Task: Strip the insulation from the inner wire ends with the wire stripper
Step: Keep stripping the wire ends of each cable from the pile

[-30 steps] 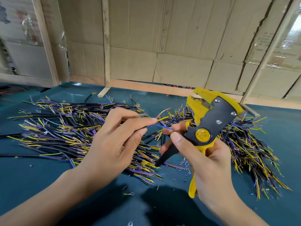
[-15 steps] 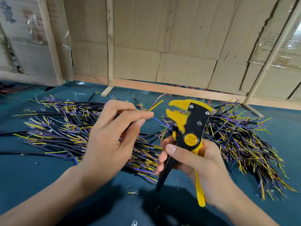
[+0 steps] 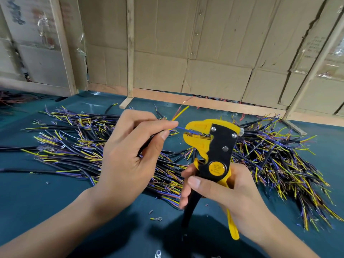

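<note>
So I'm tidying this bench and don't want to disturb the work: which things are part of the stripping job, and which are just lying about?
In use:
- stripper, held by the right hand
- cable pinched by the left hand, its blue wire in the stripper's mouth
- cable piles

Lying about:
- ring terminal
- insulation scraps
- cardboard

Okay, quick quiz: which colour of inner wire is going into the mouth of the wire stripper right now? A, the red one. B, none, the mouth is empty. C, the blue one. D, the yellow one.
C: the blue wire runs from the left hand straight into the mouth of the wire stripper, while the yellow wire sticks up away from the tool.
</note>
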